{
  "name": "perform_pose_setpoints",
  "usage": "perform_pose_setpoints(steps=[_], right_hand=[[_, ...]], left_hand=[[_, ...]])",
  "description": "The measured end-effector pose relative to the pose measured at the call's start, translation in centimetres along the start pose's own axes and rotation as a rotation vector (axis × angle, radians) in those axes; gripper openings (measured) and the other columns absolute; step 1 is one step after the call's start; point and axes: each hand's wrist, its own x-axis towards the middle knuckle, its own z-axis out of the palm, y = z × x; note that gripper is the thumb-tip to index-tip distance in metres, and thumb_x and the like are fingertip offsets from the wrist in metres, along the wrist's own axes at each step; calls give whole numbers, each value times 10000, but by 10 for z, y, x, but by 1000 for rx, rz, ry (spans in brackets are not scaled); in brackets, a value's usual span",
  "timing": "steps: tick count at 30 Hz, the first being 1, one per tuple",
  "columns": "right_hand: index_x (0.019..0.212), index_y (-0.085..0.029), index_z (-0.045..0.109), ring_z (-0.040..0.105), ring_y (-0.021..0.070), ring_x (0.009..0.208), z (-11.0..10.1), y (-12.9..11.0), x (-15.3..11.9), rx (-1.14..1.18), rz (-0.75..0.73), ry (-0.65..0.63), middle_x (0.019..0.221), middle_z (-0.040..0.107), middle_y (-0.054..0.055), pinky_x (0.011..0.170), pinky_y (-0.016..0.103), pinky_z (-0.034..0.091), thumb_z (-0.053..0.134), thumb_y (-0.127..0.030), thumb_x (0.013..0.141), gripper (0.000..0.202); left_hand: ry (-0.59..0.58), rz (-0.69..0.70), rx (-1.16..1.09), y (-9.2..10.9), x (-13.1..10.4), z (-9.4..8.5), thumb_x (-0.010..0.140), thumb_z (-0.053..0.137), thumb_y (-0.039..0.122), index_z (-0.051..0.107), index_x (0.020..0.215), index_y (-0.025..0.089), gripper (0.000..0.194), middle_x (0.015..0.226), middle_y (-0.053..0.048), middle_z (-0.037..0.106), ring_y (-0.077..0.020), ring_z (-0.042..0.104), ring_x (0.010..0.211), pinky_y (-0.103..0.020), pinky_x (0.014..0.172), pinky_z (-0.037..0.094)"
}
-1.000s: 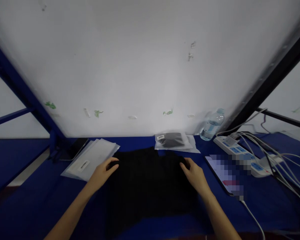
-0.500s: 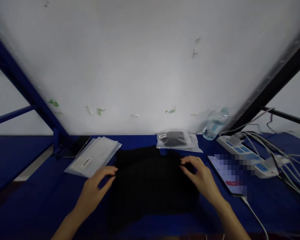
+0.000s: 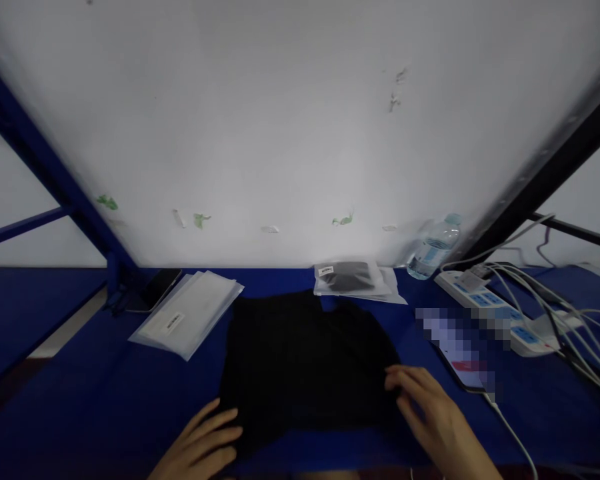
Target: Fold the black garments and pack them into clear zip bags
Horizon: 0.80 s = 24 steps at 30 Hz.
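Note:
A black garment [image 3: 300,373] lies spread on the blue tabletop [image 3: 95,400], with a small notch in its far edge. Its exact kind cannot be made out. My left hand [image 3: 205,440] rests at the near left corner of the cloth, fingers spread and extended over its edge. At the right edge of the garment is my right hand [image 3: 433,413]. Its bent fingertips touch the fabric, and the thumb is a little apart from them. Neither hand appears to grip the cloth.
Clear packing bags [image 3: 185,317] with a label lie at left beside a dark phone [image 3: 161,288]. Behind the garment is a bagged dark item [image 3: 350,277]. To the right are a water bottle [image 3: 435,248], a power strip [image 3: 495,310] with cables and a lit phone [image 3: 460,360].
Both hands have let go of the garment's far edge and come nearer to me, the left to the near corner, the right down the right side. The fold at the far edge now lies flatter.

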Motion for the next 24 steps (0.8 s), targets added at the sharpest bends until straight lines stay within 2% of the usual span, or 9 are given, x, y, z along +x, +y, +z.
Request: perform_pose_setpoints(steps=[2, 4, 9, 12, 15, 18, 20, 22, 24], right_hand=[[934, -245, 600, 651, 208, 871, -1, -11, 22, 51, 75, 99, 952, 666, 59, 773, 346, 536, 456, -235, 890, 151], [989, -239, 586, 649, 183, 788, 6, -24, 48, 133, 123, 98, 905, 670, 48, 736, 318, 528, 473, -300, 903, 154], [964, -222, 584, 627, 164, 666, 46, -46, 105, 134, 164, -95, 824, 658, 16, 581, 273, 463, 591, -310, 815, 173], [829, -215, 581, 599, 135, 594, 62, -44, 131, 266, 191, -153, 702, 628, -22, 569, 250, 430, 586, -171, 750, 91], [813, -199, 563, 585, 115, 535, 67, -35, 155, 439, 257, -168, 633, 600, -33, 546, 232, 444, 546, -159, 761, 68], [949, -200, 564, 601, 112, 576, 63, -28, 163, 488, 251, -149, 723, 626, -17, 544, 223, 463, 535, -253, 816, 146], [1042, -232, 581, 586, 108, 581, 60, -27, 157, 495, 146, -228, 733, 629, -38, 557, 220, 459, 637, -265, 755, 294], [1030, -261, 627, 561, 106, 538, 61, -27, 151, 479, 54, -315, 648, 614, -68, 554, 221, 443, 732, -205, 645, 402], [935, -248, 668, 553, 111, 503, 67, -27, 150, 471, 62, -304, 581, 604, -68, 549, 232, 443, 733, -188, 638, 310]], left_hand=[[107, -39, -17, -8, 14, -9, 885, 559, 215, 647, 1166, 379, 337, 1150, -7, 702, -251, 599, 1159, -459, 1049, 435], [203, -117, 5, -21, 35, -16, 905, 519, 204, 622, 1203, 370, 356, 1173, -9, 687, -247, 581, 1171, -469, 1063, 402], [138, -159, 110, -60, 91, -24, 837, 507, 161, 557, 1291, 259, 467, 1354, -75, 552, -285, 509, 1208, -476, 1014, 388], [112, -190, 67, -74, 115, -32, 821, 503, 178, 678, 1069, 255, 313, 1109, -55, 686, -264, 576, 1065, -421, 950, 411], [186, -350, -9, -87, 139, -42, 845, 502, 282, 698, 934, 245, 219, 881, -20, 709, -225, 624, 863, -343, 835, 454], [256, -452, -12, -101, 162, -43, 857, 475, 328, 686, 896, 212, 244, 785, -10, 694, -198, 629, 726, -288, 693, 461], [272, -475, -7, -110, 172, -37, 850, 483, 326, 681, 851, 207, 231, 725, 2, 681, -194, 634, 704, -269, 649, 451], [280, -477, 7, -115, 177, -29, 840, 501, 313, 675, 836, 209, 203, 687, 11, 670, -193, 639, 685, -265, 633, 452], [295, -472, 33, -118, 177, -21, 831, 519, 299, 670, 862, 205, 180, 678, 6, 667, -200, 642, 665, -280, 633, 468]])
